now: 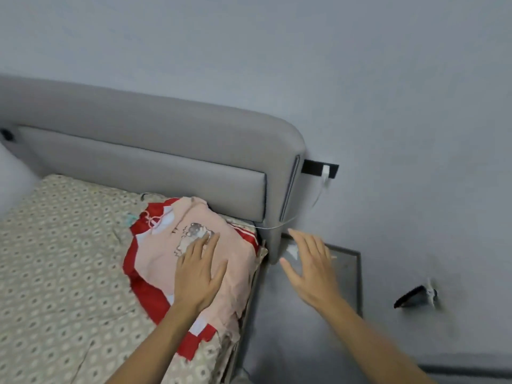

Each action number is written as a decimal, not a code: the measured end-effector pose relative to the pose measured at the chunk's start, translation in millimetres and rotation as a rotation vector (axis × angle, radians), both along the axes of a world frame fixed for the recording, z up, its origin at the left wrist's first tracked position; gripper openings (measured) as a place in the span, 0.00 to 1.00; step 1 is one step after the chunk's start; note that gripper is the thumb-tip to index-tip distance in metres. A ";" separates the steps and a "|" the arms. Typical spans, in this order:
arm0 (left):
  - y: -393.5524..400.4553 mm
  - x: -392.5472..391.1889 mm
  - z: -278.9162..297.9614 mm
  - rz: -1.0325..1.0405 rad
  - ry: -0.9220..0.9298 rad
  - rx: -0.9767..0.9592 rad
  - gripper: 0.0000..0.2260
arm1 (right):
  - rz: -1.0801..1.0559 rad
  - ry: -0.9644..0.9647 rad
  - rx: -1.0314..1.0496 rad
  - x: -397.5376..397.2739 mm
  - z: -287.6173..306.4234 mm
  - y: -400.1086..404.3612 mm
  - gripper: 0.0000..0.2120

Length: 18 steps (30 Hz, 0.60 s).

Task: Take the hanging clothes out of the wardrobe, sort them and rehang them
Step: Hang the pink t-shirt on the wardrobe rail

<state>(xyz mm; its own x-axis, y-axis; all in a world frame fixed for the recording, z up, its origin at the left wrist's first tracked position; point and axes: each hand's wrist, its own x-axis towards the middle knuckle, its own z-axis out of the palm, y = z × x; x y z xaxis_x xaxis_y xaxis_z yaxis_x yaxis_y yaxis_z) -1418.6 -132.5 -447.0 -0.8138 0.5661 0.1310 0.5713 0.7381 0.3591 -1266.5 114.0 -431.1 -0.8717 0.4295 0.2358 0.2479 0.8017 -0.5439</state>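
- Currently: left hand (198, 274) flat on pink shirt (194, 253), fingers straight, pressing, gripping nothing.
- Right hand (311, 268) open, fingers spread, holding nothing, hovering over grey nightstand (349, 273) beside bed (55, 259).
- Pink shirt on top of red garment (144, 289), both piled at bed's right edge near grey headboard (155, 162).
- White cable (318, 195) from wall plug down behind headboard corner.
- Dark object (412, 296) on floor, right, blurred.

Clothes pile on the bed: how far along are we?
Done: a pink top and a red garment lie stacked on the bed, out of the wardrobe. In hand: the left hand rests flat on the pink top; the right hand hovers open beside the bed. Left: rehanging; no wardrobe in view.
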 end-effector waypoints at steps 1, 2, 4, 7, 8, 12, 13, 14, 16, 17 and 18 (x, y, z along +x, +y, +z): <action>-13.4 -15.7 -3.6 0.048 -0.009 0.004 0.27 | 0.049 -0.014 0.005 -24.1 -1.0 -4.9 0.30; -25.0 -29.6 -5.2 0.097 -0.019 0.006 0.27 | 0.098 -0.029 0.013 -47.5 -2.6 -9.4 0.30; -47.0 -54.1 -11.1 0.194 -0.043 -0.006 0.29 | 0.187 -0.057 0.034 -95.2 -8.8 -16.9 0.31; -75.8 -85.4 -21.1 0.320 -0.067 -0.006 0.30 | 0.336 -0.072 0.047 -171.0 -22.0 -29.2 0.30; -83.0 -95.2 -24.6 0.363 -0.080 -0.008 0.30 | 0.391 -0.076 0.056 -197.0 -27.3 -33.4 0.30; -99.4 -146.1 -48.3 0.513 -0.132 -0.029 0.30 | 0.575 -0.101 0.082 -307.8 -55.8 -47.6 0.29; -101.6 -162.3 -57.3 0.550 -0.147 -0.034 0.30 | 0.621 -0.104 0.094 -337.8 -66.1 -50.1 0.28; -102.4 -178.9 -66.9 0.590 -0.164 -0.040 0.30 | 0.669 -0.111 0.104 -367.5 -77.0 -51.5 0.28; -100.9 -209.6 -85.8 0.678 -0.215 -0.054 0.30 | 0.741 -0.158 0.120 -424.1 -100.8 -50.7 0.29; -99.9 -223.4 -95.8 0.723 -0.242 -0.058 0.30 | 0.770 -0.187 0.130 -450.2 -113.5 -49.9 0.29; -100.7 -236.6 -107.1 0.767 -0.267 -0.064 0.30 | 0.799 -0.211 0.139 -474.7 -127.2 -50.5 0.29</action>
<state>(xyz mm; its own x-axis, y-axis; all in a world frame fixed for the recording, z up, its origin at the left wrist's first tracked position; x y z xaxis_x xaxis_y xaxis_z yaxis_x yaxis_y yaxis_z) -1655.2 -233.2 -554.1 -0.9775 -0.1613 -0.1359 -0.2001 0.9128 0.3559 -1741.2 63.6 -558.3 -0.9331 -0.3574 0.0392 -0.3381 0.8353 -0.4334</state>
